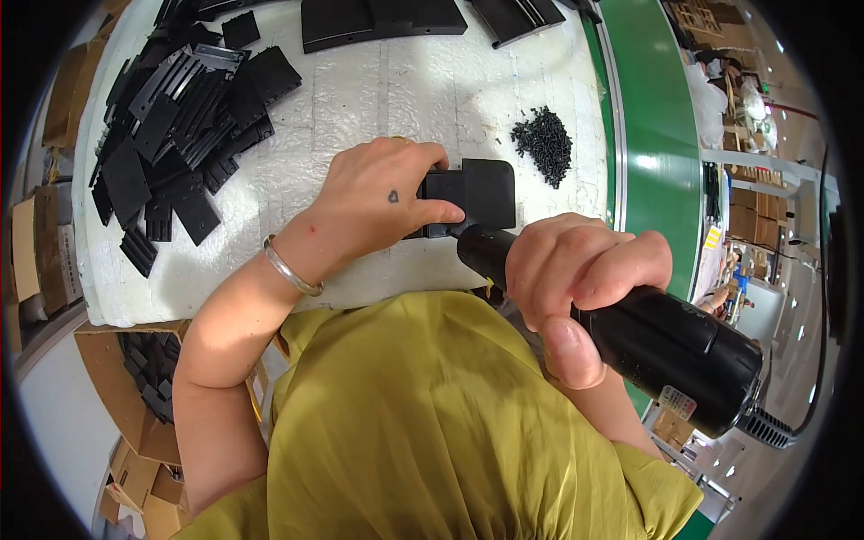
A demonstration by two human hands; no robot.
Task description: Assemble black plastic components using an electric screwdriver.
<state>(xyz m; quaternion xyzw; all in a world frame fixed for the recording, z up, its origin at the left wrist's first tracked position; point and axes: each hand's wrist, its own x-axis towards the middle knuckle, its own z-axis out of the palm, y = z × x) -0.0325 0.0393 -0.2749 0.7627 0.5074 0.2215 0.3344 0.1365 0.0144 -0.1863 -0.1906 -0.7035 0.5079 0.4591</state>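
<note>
Pale, wrinkled white sheeting [351, 108] covers your work surface, with a glossy green strip [657, 180] running along its right side and shelves and cartons in the room beyond. Near the table's front edge, just in front of your body, lies a flat black plastic piece with a rounded corner [490, 193]. Your left hand [378, 184] grips it from the left, thumb pressed on top and fingers curled around its far side; a silver bangle [292, 267] circles that wrist. Your right hand [580, 279] is wrapped around a thick, black, cylindrical corded power screwdriver [670, 351], its nose pointed at the piece beside your left thumb; you cannot tell from here whether the bit touches. Beyond the piece, to the right, sits a small heap of black screws [544, 144]. Black plastic plates and slotted parts [175, 126] lie piled on the left, larger curved black panels [382, 22] lie along the far edge, and an open brown cardboard box [106, 378] of dark parts stands at the lower left.
</note>
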